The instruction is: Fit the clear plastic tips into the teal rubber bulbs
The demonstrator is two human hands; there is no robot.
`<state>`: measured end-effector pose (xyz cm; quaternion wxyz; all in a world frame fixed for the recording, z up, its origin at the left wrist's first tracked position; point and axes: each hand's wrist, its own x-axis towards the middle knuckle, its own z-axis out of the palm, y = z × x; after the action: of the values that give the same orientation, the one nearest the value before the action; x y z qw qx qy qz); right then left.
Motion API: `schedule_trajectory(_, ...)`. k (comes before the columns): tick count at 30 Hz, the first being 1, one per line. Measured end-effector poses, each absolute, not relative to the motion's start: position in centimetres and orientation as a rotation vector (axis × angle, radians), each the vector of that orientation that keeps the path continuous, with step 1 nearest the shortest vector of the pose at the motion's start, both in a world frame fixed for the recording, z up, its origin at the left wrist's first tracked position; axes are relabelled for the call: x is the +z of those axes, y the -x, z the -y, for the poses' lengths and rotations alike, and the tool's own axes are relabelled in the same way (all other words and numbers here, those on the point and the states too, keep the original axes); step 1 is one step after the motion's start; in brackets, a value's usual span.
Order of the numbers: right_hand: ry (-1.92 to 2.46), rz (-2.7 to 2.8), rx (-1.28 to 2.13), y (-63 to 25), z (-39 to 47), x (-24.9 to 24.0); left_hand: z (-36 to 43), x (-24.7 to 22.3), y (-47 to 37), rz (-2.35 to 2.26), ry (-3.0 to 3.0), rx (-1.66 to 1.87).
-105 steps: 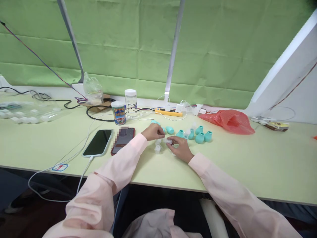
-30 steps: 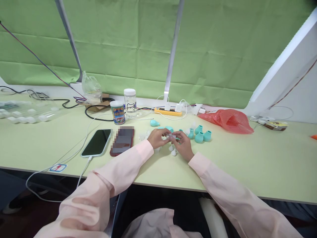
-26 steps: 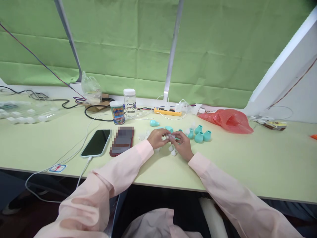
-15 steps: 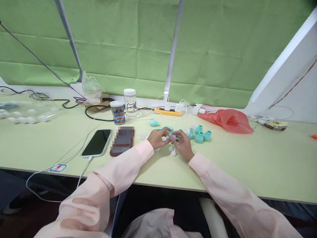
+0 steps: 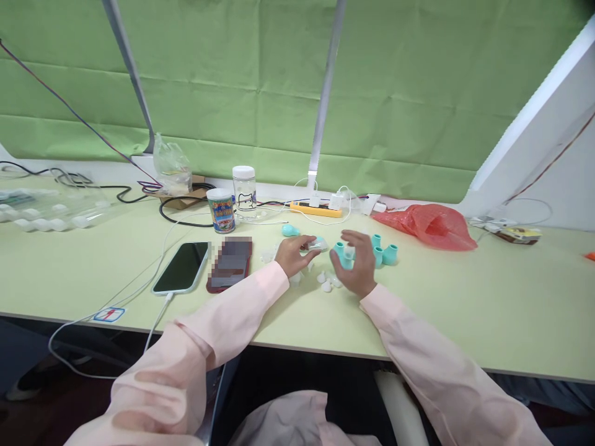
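My left hand (image 5: 294,255) has its fingers closed on a clear rounded plastic piece (image 5: 318,244), some teal showing at its far side. My right hand (image 5: 357,266) is apart from it to the right, thumb and fingers spread with nothing between them. Behind and beside that hand stand several small teal vase-shaped pieces (image 5: 390,254); some are partly hidden by it. On the table between the hands lie small white teardrop-like pieces (image 5: 326,287). A teal bulb-shaped piece (image 5: 290,230) lies beyond my left hand. Clear pieces (image 5: 268,254) lie left of that hand.
Two phones lie left, one black-screened (image 5: 182,267) and one in a red case (image 5: 230,264). Behind stand a noodle cup (image 5: 222,212), a lidded jar (image 5: 244,192) and an orange power strip (image 5: 316,210). A red plastic bag (image 5: 430,228) lies at back right.
My hands were together over a small clear piece. My right hand has moved right and opened, and a larger clear rounded piece now shows in my left hand.
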<state>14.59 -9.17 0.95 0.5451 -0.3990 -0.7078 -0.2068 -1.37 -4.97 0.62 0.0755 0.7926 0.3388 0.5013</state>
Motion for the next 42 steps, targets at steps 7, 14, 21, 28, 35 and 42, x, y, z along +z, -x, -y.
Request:
schedule_trajectory(7, 1.898, 1.484, -0.722, -21.3, 6.9, 3.1, 4.6, 0.6, 1.7, -1.183, -2.311, 1.466)
schedule_trajectory(14, 2.451, 1.718, -0.262, -23.0, 6.7, 3.1, 4.4, 0.5, 1.7, -1.214, -2.316, 1.463)
schedule_trajectory(21, 2.482, 1.794, -0.14, -22.7, 6.6, 2.9, 4.3, 0.5, 1.7, -1.173, -2.31, 1.466)
schedule_trajectory(28, 2.401, 1.594, -0.169, -22.8, 6.9, 3.8, 4.4, 0.8, 1.6, -1.102, -2.131, 1.471)
schedule_trajectory(35, 1.952, 1.402, -0.421, -22.4, 7.6, 4.4, 4.0, 0.6, 1.7, -1.047, -1.924, 1.461)
schedule_trajectory(42, 1.047, 1.389, -0.589, -18.8, 8.4, 3.1, 4.3, 1.7, 1.7, -0.82, -1.433, 1.257)
